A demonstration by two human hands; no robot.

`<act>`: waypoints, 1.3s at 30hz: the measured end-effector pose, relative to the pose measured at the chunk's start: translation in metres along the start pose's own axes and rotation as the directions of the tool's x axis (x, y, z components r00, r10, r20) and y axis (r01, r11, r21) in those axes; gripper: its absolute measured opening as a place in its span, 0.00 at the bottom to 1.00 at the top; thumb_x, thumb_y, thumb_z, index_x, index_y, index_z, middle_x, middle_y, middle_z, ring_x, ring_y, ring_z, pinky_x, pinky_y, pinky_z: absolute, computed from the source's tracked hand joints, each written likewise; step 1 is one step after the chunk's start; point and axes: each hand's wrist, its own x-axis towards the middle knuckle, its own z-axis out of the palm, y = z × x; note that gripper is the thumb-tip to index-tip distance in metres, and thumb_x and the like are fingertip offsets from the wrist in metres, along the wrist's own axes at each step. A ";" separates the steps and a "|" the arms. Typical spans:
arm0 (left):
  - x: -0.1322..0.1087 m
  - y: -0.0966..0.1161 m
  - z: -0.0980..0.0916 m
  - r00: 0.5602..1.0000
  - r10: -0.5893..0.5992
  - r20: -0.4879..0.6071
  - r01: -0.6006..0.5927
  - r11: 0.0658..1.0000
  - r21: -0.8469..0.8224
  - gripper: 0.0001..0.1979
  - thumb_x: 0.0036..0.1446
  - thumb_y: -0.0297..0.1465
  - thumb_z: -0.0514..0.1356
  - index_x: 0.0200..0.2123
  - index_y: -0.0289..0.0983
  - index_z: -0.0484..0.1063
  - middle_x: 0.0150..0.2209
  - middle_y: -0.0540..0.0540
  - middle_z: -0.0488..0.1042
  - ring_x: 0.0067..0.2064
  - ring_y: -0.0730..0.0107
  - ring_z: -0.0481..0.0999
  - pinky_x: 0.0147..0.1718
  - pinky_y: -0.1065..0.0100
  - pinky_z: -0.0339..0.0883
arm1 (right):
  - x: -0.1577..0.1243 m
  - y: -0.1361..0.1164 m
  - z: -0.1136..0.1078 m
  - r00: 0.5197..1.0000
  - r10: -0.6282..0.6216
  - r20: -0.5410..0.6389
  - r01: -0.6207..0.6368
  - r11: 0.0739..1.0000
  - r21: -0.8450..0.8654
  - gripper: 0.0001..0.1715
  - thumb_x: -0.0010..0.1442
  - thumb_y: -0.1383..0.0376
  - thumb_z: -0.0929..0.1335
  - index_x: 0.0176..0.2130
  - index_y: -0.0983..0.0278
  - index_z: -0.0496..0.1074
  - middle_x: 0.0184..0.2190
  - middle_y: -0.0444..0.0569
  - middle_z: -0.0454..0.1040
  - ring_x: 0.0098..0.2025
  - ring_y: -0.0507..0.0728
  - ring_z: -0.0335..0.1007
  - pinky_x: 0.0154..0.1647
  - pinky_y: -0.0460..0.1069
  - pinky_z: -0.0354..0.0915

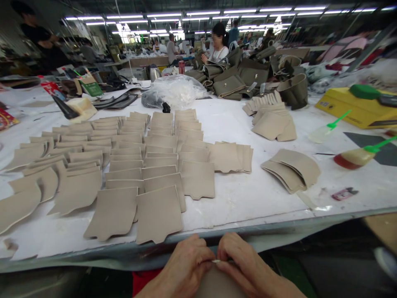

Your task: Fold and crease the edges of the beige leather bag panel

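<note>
At the table's front edge, my left hand and my right hand pinch the top edge of a beige leather piece between thumbs and fingers. Its lower part runs out of the picture at the bottom. A small pale bit of the edge shows between my fingertips. Just beyond my hands, overlapping rows of similar beige leather pieces cover the left and middle of the white table. Several have a small tab on the near edge.
Right of the rows lie curved beige pieces, snips and a glue bottle with a green nozzle. A yellow box stands behind them. Olive bags and a clear plastic bag are piled farther back, near a seated person.
</note>
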 end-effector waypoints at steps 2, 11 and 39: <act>0.000 -0.001 0.000 1.000 0.009 0.018 -0.009 1.000 -0.003 0.09 0.61 0.22 0.59 0.32 0.37 0.78 0.31 0.50 0.73 0.38 0.68 0.71 0.34 0.68 0.57 | -0.002 0.002 -0.002 0.999 0.036 -0.005 -0.036 0.999 0.014 0.05 0.65 0.70 0.64 0.36 0.61 0.64 0.37 0.47 0.69 0.41 0.58 0.64 0.42 0.52 0.63; -0.001 -0.001 0.001 0.998 -0.032 0.063 0.031 0.999 0.013 0.11 0.61 0.22 0.57 0.33 0.38 0.78 0.31 0.48 0.72 0.40 0.65 0.70 0.35 0.67 0.57 | -0.001 0.003 -0.008 0.998 0.040 0.040 -0.038 0.998 -0.048 0.04 0.64 0.69 0.69 0.36 0.62 0.69 0.36 0.45 0.72 0.42 0.57 0.66 0.47 0.53 0.62; 0.008 0.000 0.022 0.993 -0.113 0.025 0.114 0.989 -0.095 0.07 0.55 0.23 0.62 0.31 0.38 0.80 0.32 0.48 0.79 0.39 0.63 0.72 0.38 0.66 0.58 | -0.028 0.015 -0.012 0.979 0.199 0.043 -0.199 0.980 -0.003 0.06 0.64 0.72 0.66 0.35 0.62 0.68 0.34 0.43 0.71 0.37 0.55 0.67 0.39 0.47 0.59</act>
